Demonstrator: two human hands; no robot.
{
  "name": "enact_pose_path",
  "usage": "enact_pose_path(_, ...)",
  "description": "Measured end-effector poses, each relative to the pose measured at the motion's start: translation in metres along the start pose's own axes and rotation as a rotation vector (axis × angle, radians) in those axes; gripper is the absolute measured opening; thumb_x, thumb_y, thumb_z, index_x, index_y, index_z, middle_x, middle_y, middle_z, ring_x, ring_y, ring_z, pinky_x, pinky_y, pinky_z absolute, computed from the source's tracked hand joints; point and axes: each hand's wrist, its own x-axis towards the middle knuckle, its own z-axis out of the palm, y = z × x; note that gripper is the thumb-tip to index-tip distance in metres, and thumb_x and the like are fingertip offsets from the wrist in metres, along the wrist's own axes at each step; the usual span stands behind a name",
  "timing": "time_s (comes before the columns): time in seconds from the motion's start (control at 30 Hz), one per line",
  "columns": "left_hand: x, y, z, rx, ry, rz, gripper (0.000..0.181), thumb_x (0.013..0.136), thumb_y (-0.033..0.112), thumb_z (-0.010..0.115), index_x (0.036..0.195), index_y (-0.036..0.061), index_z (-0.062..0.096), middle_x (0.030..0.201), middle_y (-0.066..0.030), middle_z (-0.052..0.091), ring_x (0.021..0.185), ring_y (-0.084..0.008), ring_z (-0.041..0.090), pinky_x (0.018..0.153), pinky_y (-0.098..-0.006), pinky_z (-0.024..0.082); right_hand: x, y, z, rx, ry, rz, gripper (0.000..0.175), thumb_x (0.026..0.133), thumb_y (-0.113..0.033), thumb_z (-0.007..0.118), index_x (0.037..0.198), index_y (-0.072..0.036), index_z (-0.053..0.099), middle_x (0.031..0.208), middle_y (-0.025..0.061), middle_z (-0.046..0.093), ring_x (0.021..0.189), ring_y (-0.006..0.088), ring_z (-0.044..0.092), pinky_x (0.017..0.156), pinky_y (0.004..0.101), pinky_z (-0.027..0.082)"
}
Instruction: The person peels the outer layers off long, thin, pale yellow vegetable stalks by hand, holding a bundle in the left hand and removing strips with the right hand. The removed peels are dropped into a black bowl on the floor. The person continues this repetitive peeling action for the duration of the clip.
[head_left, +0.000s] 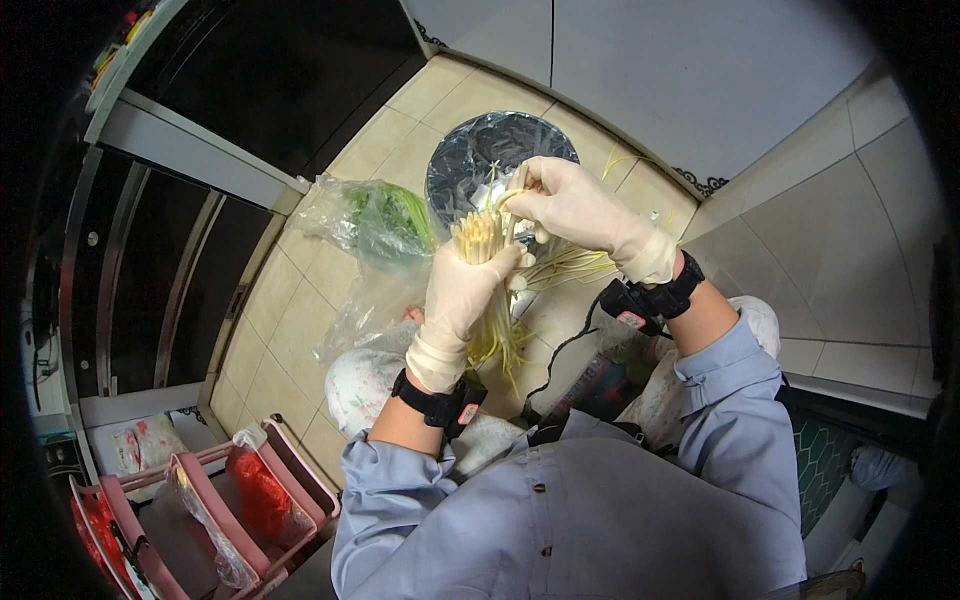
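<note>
My left hand, in a pale glove, is closed around an upright bundle of pale-stemmed yellow chives; their yellow leaves hang below the fist. Just to the right of the bundle's top, my right hand, gloved too, pinches a pale stalk between thumb and fingers. Behind both hands stands a round bin lined with a dark plastic bag, with whitish scraps partly visible in it. More loose yellow stalks lie below my right hand, near the bin.
Leafy greens in a clear plastic bag lie on the tiled floor left of the bin. A pink tiered rack with bags stands at lower left. Dark-fronted cabinets are at left, pale cabinet doors beyond. A black cable hangs from my right wrist device.
</note>
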Motion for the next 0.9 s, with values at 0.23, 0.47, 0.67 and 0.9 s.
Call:
enact_pose_path(0.23,-0.006,0.009,0.000,-0.141,-0.018,0.010,0.020,0.080,0.013,0.067,0.095,-0.0012,0.065,0.078,-0.0030,0.067,0.064,-0.0086,0.061,0.057,-0.0248,0.048,0.002,-0.002,0.007,0.018,0.132,-0.012,0.020,0.084,-0.022,0.063,0.087,-0.002,0.064,0.072,0.0025,0.060,0.066,0.0092,0.054,0.061,0.0254,0.045)
enact_pose_path(0.47,-0.002,-0.005,-0.002,-0.050,-0.044,-0.052,0.017,0.079,0.013,0.067,0.088,-0.0011,0.065,0.075,-0.0041,0.067,0.064,-0.0093,0.060,0.059,-0.0251,0.048,0.006,-0.011,-0.026,0.438,0.316,-0.060,0.014,0.093,-0.013,0.058,0.094,0.000,0.061,0.085,0.0049,0.065,0.051,0.0052,0.050,0.046,0.0169,0.041)
enact_pose_path(0.67,-0.001,-0.006,-0.003,0.018,0.004,-0.014,0.020,0.078,0.014,0.069,0.090,-0.0013,0.065,0.077,-0.0041,0.068,0.064,-0.0090,0.060,0.059,-0.0254,0.048,0.007,-0.007,-0.030,0.213,0.298,0.096,0.025,0.090,-0.021,0.064,0.099,0.002,0.062,0.078,0.0058,0.066,0.050,0.0060,0.053,0.043,0.0179,0.040)
enact_pose_path(0.9,0.000,-0.006,-0.001,0.004,-0.027,-0.043,0.020,0.077,0.016,0.070,0.088,-0.0006,0.064,0.073,-0.0025,0.064,0.062,-0.0086,0.057,0.058,-0.0263,0.046,0.000,-0.012,-0.015,0.124,0.125,-0.043,0.038,0.078,-0.028,0.076,0.102,0.000,0.065,0.075,-0.0001,0.059,0.063,0.0061,0.053,0.056,0.0203,0.043)
